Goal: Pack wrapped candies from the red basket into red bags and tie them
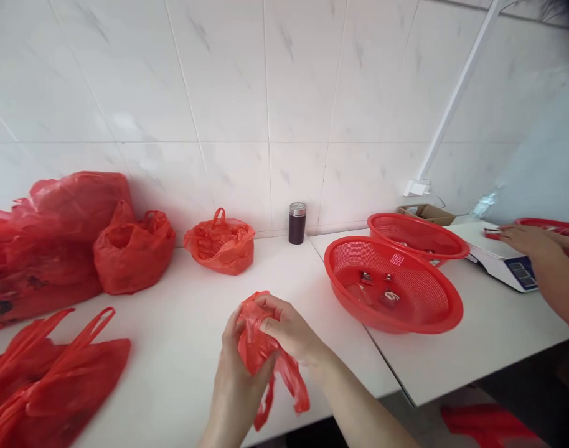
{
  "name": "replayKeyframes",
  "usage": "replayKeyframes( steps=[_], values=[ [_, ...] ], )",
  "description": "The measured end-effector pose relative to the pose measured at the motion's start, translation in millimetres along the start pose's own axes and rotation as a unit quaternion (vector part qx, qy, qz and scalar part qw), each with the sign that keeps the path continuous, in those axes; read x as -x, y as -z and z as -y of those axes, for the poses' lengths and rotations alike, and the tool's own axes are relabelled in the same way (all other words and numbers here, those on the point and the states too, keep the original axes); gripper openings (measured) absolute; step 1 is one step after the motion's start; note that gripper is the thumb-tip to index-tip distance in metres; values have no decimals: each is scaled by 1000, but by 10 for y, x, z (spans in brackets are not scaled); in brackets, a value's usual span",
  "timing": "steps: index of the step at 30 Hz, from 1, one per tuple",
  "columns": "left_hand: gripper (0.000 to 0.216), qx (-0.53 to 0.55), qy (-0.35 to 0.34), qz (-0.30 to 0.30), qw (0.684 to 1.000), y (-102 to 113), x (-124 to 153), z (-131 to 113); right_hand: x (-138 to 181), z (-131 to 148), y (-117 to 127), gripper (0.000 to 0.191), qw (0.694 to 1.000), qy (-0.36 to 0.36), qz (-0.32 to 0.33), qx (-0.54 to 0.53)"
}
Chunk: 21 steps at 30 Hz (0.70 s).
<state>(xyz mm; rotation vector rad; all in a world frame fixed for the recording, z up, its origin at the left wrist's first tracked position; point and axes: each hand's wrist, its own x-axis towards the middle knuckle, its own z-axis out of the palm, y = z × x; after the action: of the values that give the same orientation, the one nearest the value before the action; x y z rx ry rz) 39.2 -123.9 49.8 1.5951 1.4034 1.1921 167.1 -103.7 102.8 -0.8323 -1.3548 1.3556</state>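
Observation:
Both my hands are closed around a crumpled red plastic bag point(254, 333) above the front of the white table. My left hand point(238, 373) cups it from the left and below. From the right, my right hand point(287, 326) grips the bag's upper part with thumb and fingers. The bag's handles dangle below my hands toward the table edge. Whatever may be inside the bag is hidden. Right of my hands, a red plastic basket point(340, 274) tilts on the table, with several small packets point(391, 298) in its bottom.
Filled red bags point(135, 255) stand along the wall at left, beside an open red bag point(219, 246). Flat red bags point(74, 379) lie front left. A dark tumbler point(297, 224) stands at the back. Another person's hand point(527, 239) reaches over a scale point(503, 261), past a second basket point(419, 230).

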Motion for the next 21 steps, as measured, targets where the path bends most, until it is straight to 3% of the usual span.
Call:
replayKeyframes(
  steps=[3,7,9,11,13,15,17,19,21],
  values=[
    [62,-4,28,54,998,271,-97,99,48,24,224,18,999,2,-13,50],
    [20,35,74,22,996,711,-107,218,56,141,664,25,986,-42,-15,164],
    [12,121,128,19,984,876,-70,265,33,194,865,27,967,-70,7,245],
    [18,252,214,15,944,959,-29,294,1,191,997,29,939,-99,12,329],
    [27,373,292,-24,880,963,-7,315,-18,123,1044,34,895,-108,-23,433],
    [24,448,333,-78,826,919,-11,354,-1,28,1030,40,835,-89,-63,539],
    [16,482,344,-104,799,861,-25,421,52,-30,1013,39,801,-67,-40,594],
    [14,485,342,-108,798,809,-25,496,116,3,1064,35,826,-71,45,558],
    [22,473,328,-97,812,764,0,547,161,134,1227,37,864,-76,74,491]
  ],
)
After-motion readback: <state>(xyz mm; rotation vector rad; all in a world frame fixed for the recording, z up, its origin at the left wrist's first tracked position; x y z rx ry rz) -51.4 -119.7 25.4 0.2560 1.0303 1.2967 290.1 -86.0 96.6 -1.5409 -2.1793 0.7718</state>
